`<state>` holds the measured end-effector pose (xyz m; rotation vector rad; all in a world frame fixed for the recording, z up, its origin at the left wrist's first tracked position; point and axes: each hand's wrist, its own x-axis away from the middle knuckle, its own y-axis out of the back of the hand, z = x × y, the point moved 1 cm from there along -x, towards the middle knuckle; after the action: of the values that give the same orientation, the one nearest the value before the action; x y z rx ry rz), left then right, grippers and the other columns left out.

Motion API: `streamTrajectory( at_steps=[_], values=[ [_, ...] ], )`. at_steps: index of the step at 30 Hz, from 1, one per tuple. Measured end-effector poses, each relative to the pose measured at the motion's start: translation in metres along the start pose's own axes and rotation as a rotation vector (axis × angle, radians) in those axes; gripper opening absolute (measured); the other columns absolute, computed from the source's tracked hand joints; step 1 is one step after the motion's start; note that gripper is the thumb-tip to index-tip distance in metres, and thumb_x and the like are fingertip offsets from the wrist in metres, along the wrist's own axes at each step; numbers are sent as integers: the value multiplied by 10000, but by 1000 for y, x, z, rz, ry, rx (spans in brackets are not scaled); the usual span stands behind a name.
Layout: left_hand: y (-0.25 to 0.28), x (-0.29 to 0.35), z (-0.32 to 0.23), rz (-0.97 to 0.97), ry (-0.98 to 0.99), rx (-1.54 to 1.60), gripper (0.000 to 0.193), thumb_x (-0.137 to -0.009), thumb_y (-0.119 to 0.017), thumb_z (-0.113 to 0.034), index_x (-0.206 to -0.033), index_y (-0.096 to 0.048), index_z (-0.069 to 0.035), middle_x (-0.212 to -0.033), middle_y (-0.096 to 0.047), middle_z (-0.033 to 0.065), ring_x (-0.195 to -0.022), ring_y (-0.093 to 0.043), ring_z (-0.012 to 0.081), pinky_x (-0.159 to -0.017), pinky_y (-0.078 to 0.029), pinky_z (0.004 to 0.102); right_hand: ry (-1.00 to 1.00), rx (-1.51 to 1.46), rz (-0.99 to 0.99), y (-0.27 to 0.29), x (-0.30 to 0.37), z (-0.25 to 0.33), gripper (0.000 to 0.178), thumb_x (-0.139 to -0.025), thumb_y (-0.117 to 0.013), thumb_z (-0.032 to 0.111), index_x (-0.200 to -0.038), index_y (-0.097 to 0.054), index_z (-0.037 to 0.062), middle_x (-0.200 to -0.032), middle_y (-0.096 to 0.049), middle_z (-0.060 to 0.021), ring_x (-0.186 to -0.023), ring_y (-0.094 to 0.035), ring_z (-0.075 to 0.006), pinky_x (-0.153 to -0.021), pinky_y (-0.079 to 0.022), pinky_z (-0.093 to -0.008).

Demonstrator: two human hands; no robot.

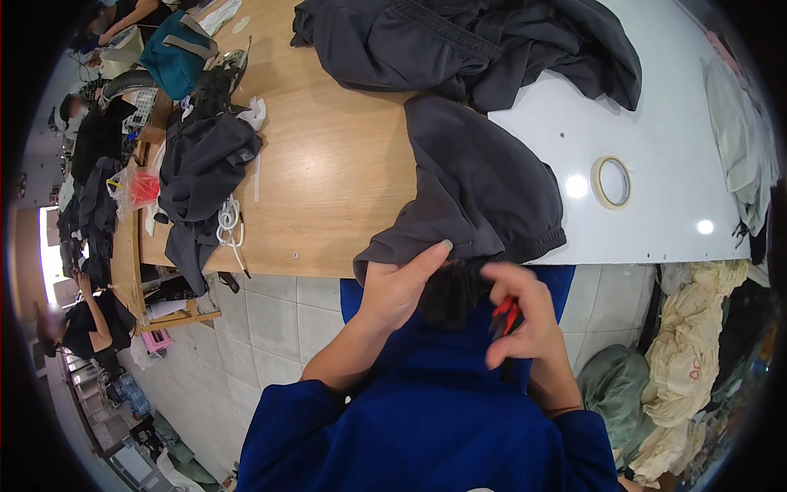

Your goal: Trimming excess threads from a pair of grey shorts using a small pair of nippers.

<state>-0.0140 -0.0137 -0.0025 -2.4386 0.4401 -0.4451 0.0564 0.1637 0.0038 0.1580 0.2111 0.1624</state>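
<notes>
Trimming a dark garment's hem
Left hand (399,287) pinches garment (479,184); right hand (525,316), at 3 o'clock, grips red snips (506,315); trimming unfinished.

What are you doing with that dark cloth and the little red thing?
A person in a blue top is working on a dark grey fabric garment that hangs over the edge of a wooden table. The left hand pinches the garment's hem, and the right hand holds a small red-handled tool, perhaps snips, just beside it. More dark garments and a roll of pale tape lie on the tabletop.
</notes>
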Motion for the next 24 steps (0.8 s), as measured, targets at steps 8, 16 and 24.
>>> streamTrajectory(
  at_steps=[8,16,24],
  values=[
    [-7,1,-2,26,37,12,251,-880,-554,6,-1131,-542,15,-1061,-596,73,-967,-572,146,-871,-462,281,175,418,-470,5,-21,6,337,-667,-747,81,-986,-652,29,-770,-581,-80,-631,-533,-193,-572,-425,-258],
    [-4,3,0,42,53,-15,272,-877,-555,14,-1148,-532,17,-1094,-589,76,-1004,-561,139,-900,-445,271,239,551,-517,6,-23,3,360,-617,-771,200,-946,-695,73,-757,-572,-36,-607,-498,-173,-539,-383,-262],
    [-6,4,1,3,66,-48,277,-871,-567,12,-1146,-533,17,-1088,-592,67,-997,-561,129,-896,-440,258,267,626,-492,7,-25,5,338,-617,-764,210,-927,-705,88,-715,-563,-22,-586,-474,-164,-517,-360,-257]
  ],
)
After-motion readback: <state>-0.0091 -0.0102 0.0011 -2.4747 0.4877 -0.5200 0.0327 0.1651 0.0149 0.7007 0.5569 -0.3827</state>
